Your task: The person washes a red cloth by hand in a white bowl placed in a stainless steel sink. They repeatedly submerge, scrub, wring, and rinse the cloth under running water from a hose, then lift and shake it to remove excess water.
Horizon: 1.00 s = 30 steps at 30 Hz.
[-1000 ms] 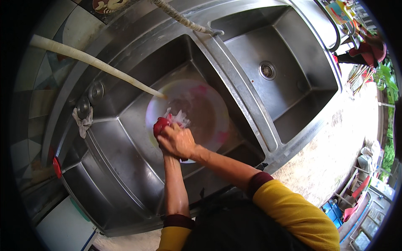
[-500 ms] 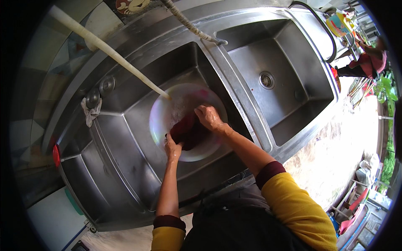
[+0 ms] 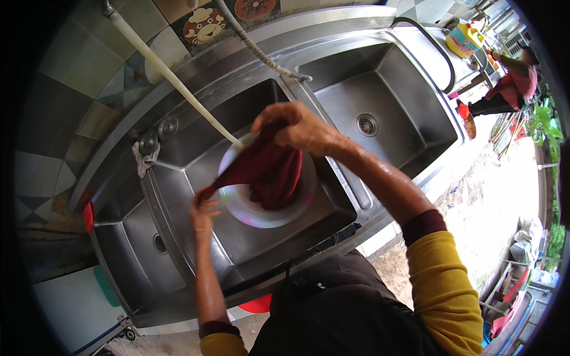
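Note:
A wet dark red cloth (image 3: 270, 169) is stretched between my two hands above a pale, shiny round basin (image 3: 264, 221) in the middle sink bowl. My right hand (image 3: 297, 127), higher and nearer the hose, grips the cloth's upper part with bent fingers. At the lower left, my left hand (image 3: 203, 209) pinches a pulled-out corner of it; that hand is slightly blurred. The cloth's middle hangs in folds over the basin and hides much of its inside. A whitish hose (image 3: 178, 80) slopes down from the wall, its end at the basin's far rim.
A bare sink bowl with a drain (image 3: 367, 124) lies to the right, another bowl (image 3: 139, 255) to the left. A ribbed grey hose (image 3: 261, 53) ends above the divider. A yellow jug (image 3: 464, 40) stands at far right, near another person (image 3: 513, 83). A rag (image 3: 144, 159) lies on the ledge.
Both hands have lifted the red cloth out of the basin and drawn it wide. My right hand rose; my left moved left and outward. The view has also shifted a little.

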{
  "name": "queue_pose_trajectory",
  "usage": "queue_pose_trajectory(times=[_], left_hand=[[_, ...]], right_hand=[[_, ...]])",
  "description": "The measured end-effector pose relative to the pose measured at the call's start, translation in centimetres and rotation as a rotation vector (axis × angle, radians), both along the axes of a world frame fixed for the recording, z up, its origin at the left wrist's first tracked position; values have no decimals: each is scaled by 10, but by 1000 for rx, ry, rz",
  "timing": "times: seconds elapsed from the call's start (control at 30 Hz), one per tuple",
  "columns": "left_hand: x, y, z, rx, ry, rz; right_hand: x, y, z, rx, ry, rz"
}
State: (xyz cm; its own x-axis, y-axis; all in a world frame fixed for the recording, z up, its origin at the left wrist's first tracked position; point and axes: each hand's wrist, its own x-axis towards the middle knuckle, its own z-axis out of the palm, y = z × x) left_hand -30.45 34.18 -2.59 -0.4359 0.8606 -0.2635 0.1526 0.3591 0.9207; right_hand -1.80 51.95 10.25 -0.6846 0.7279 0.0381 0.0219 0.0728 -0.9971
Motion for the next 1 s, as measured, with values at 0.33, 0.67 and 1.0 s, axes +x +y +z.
queue_pose_trajectory(times=[0.33, 0.67, 1.0], left_hand=[[-17, 16, 271, 840, -64, -314], [-18, 64, 97, 595, 655, -235], [104, 13, -225, -280, 1197, -649]], right_hand=[[19, -11, 205, 910, -60, -361], [5, 47, 23, 789, -351, -83], [-17, -76, -349, 759, -975, -48]])
